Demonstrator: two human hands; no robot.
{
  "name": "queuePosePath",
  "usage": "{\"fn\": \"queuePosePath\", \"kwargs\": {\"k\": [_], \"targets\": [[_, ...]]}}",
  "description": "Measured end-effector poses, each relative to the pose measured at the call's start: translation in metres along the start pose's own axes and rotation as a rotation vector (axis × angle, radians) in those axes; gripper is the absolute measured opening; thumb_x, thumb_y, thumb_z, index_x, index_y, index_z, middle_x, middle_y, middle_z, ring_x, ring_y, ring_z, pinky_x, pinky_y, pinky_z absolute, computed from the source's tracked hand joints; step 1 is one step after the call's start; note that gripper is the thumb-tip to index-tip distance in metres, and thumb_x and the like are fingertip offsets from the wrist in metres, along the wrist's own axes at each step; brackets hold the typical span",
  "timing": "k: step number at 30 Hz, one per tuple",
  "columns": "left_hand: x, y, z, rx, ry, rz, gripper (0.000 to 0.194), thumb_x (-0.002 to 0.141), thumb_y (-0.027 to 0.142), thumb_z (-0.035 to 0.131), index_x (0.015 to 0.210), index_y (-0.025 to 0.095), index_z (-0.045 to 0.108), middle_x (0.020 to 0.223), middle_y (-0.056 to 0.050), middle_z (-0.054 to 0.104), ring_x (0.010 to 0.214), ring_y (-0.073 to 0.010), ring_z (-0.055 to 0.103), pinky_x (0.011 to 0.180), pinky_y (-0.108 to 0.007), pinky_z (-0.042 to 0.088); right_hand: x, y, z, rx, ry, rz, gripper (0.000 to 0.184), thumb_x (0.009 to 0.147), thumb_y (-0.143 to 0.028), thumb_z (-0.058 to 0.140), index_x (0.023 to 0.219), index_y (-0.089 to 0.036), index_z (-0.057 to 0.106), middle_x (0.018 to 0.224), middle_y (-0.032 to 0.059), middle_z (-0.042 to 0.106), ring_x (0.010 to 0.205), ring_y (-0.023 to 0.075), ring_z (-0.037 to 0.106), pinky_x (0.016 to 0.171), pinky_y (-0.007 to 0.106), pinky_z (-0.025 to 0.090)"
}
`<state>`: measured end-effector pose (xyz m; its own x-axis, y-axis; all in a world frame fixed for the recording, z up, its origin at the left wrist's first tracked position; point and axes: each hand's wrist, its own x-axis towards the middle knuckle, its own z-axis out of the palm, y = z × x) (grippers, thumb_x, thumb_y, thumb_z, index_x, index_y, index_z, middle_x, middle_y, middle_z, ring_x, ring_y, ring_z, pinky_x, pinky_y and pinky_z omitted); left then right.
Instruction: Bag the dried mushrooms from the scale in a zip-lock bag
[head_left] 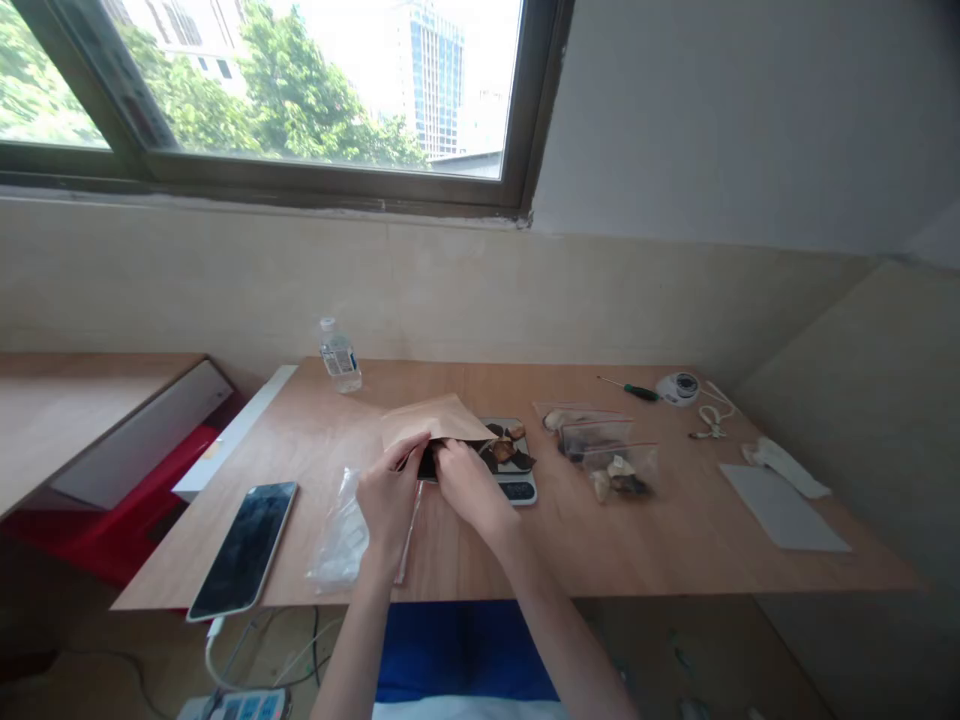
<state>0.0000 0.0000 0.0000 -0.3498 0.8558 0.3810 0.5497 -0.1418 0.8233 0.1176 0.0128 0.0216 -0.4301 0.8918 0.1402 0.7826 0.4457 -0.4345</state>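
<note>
While both forearms reach in from the near edge of the wooden table [600, 565], the brown paper bag [435, 415] lies just beyond the fingers, between the hands and the wall. Its long axis runs left to right, crosswise to the forearms; the near edge faces the person.

Left hand [390, 490]: at the bag's near left side, thumb and fingers pinching the paper edge. Right hand [463, 478]: knuckles up, fingers tucked beneath the near edge towards the left; fingertips hidden, so cannot tell whether they are spread, pressed together or gripping something.

Dried brown pieces [506, 448] lie just right of the bag, on the kitchen scale [519, 490]. The right hand is the nearer to them; the left is on the far side of it. The bag's right corner reaches over the left part of the scale; whether it rests there or is held above cannot be determined. Display digits not legible.

Surroundings: clear plastic bag [339, 548] beside the left wrist; phone [246, 548] further left; filled zip bags [634, 465] right of the scale, well apart from both hands.
</note>
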Motion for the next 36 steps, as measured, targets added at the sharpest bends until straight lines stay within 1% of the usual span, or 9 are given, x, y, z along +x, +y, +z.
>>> {"fn": "queuePosePath", "kwargs": {"k": [4,10,15,18,22,25,28,32,36], "targets": [[0.008,0.004,-0.001,0.009,0.010,0.008,0.019,0.084,0.035,0.056,0.095,0.033,0.071,0.093,0.006,0.073,0.085,-0.0166,0.068,0.069,-0.023,0.048,-0.020,0.003,-0.016,0.126,0.130,-0.110,0.037,0.090,-0.006,0.033,0.114,-0.009,0.061,0.122,0.0142,0.059,0.120,0.0198,0.050,0.103,0.034,0.039],[0.020,0.017,-0.001,0.060,0.030,0.009,0.020,0.082,0.039,0.056,0.093,0.032,0.072,0.083,0.004,0.074,0.079,-0.0174,0.069,0.061,-0.022,0.047,-0.038,0.010,-0.042,0.408,0.213,-0.027,0.033,0.092,-0.014,0.038,0.109,-0.018,0.065,0.122,0.0082,0.060,0.114,0.0181,0.055,0.102,0.034,0.040],[0.032,0.021,0.001,0.054,0.003,0.023,0.021,0.083,0.039,0.054,0.093,0.032,0.072,0.079,0.003,0.073,0.077,-0.0169,0.068,0.063,-0.023,0.047,-0.042,0.020,-0.049,0.547,0.253,0.020,0.028,0.091,-0.020,0.043,0.104,-0.022,0.068,0.117,0.0055,0.063,0.111,0.0176,0.057,0.100,0.034,0.041],[0.046,0.019,0.004,0.069,0.027,0.057,0.021,0.084,0.035,0.054,0.097,0.030,0.070,0.086,0.002,0.072,0.080,-0.0168,0.067,0.070,-0.025,0.048,-0.046,0.030,-0.050,0.648,0.292,0.057,0.027,0.092,-0.025,0.044,0.104,-0.023,0.068,0.118,0.0048,0.063,0.113,0.0171,0.055,0.101,0.033,0.040],[0.076,0.011,0.013,-0.007,0.127,0.152,0.028,0.087,0.028,0.047,0.108,0.016,0.061,0.108,-0.009,0.064,0.103,-0.0203,0.058,0.093,-0.033,0.043,-0.056,0.054,-0.050,0.765,0.339,0.141,0.028,0.091,-0.031,0.046,0.105,-0.022,0.068,0.118,0.0061,0.063,0.116,0.0183,0.054,0.101,0.035,0.040],[0.094,0.004,0.020,-0.018,0.228,0.146,0.039,0.088,0.027,0.046,0.121,0.008,0.046,0.124,-0.019,0.048,0.123,-0.0251,0.042,0.105,-0.040,0.032,-0.073,0.082,-0.042,0.753,0.389,0.240,0.030,0.088,-0.037,0.048,0.103,-0.021,0.069,0.117,0.0079,0.065,0.115,0.0213,0.055,0.102,0.039,0.039],[0.094,0.000,0.023,-0.045,0.248,0.163,0.047,0.088,0.027,0.045,0.130,0.010,0.032,0.134,-0.020,0.033,0.132,-0.0258,0.028,0.110,-0.044,0.024,-0.097,0.114,-0.026,0.698,0.427,0.356,0.033,0.085,-0.042,0.051,0.098,-0.020,0.071,0.112,0.0097,0.068,0.111,0.0244,0.058,0.101,0.043,0.040],[0.063,-0.003,0.029,-0.027,0.292,0.205,0.048,0.087,0.024,0.047,0.130,0.014,0.029,0.137,-0.019,0.026,0.136,-0.0237,0.020,0.112,-0.044,0.019,-0.131,0.151,0.004,0.650,0.423,0.520,0.037,0.079,-0.046,0.054,0.092,-0.017,0.072,0.105,0.0126,0.070,0.104,0.0277,0.063,0.095,0.046,0.045],[0.023,-0.008,0.045,-0.032,0.228,0.201,0.028,0.087,0.021,0.047,0.114,0.018,0.042,0.123,-0.014,0.040,0.126,-0.0235,0.035,0.104,-0.044,0.031,-0.153,0.173,0.031,0.570,0.443,0.587,0.035,0.077,-0.045,0.051,0.084,-0.018,0.072,0.096,0.0133,0.072,0.094,0.0284,0.066,0.087,0.045,0.050]]}}
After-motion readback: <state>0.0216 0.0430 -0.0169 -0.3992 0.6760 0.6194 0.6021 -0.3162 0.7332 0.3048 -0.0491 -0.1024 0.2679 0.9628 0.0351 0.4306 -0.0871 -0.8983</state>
